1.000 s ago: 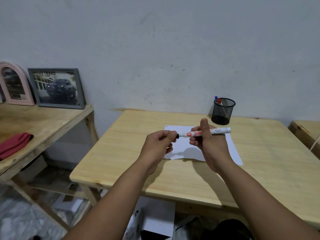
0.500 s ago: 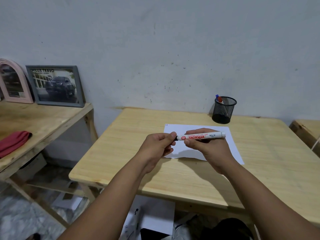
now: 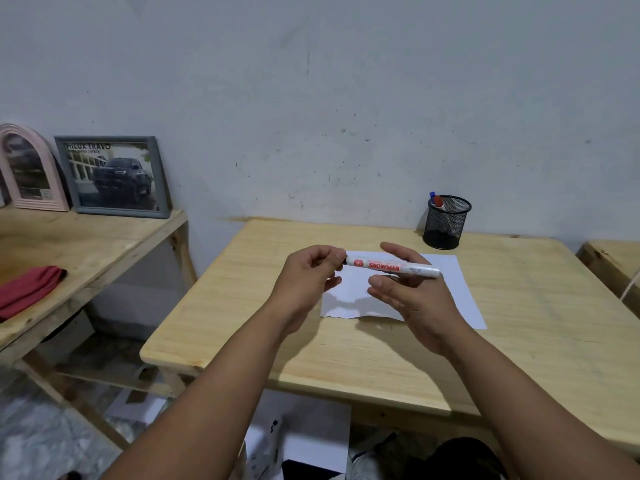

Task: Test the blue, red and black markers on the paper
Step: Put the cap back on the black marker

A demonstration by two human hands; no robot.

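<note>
Marker point(image 3: 393, 266): dark end pinched by left hand point(image 3: 308, 277); right hand point(image 3: 412, 292) fingers straight, supporting barrel, above paper point(image 3: 460, 296).

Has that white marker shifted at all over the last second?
Yes. The marker has tipped, its right end dropping toward the paper, farther from the mesh pen cup.
</note>
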